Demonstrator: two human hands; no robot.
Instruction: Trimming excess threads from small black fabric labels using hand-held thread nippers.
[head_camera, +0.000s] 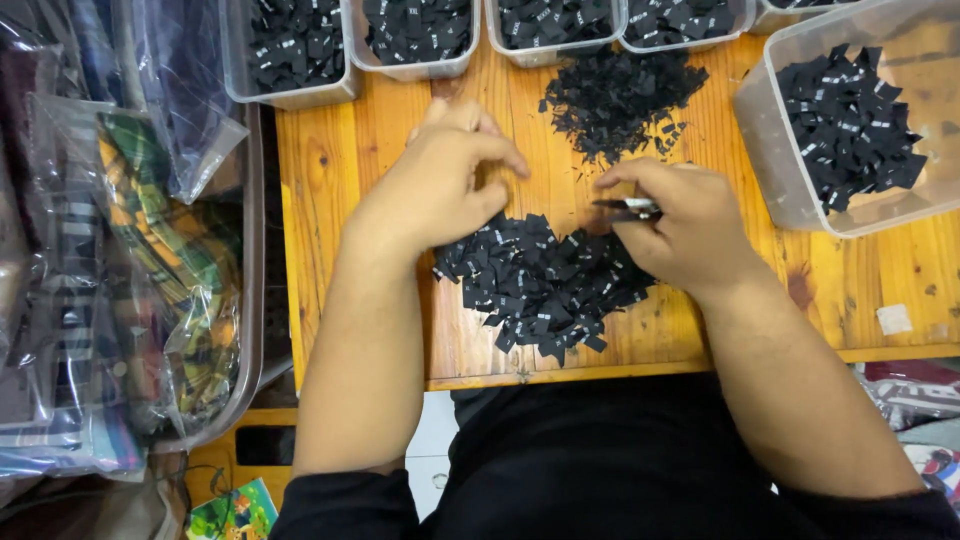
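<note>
My left hand (440, 180) rests over the upper left edge of a heap of small black fabric labels (545, 285) on a wooden table (330, 200); its fingers curl together, and I cannot see anything in them. My right hand (685, 225) grips a small pair of metal snips (628, 207), blades pointing left toward the left hand. A second heap of finer black scraps (615, 100) lies farther back on the table, just beyond both hands.
Several clear plastic tubs of black labels line the far edge (290, 50) (415, 35) (560, 25) (685, 20). A larger tub (850, 125) stands at the right. Bagged fabrics (150, 260) fill a bin on the left.
</note>
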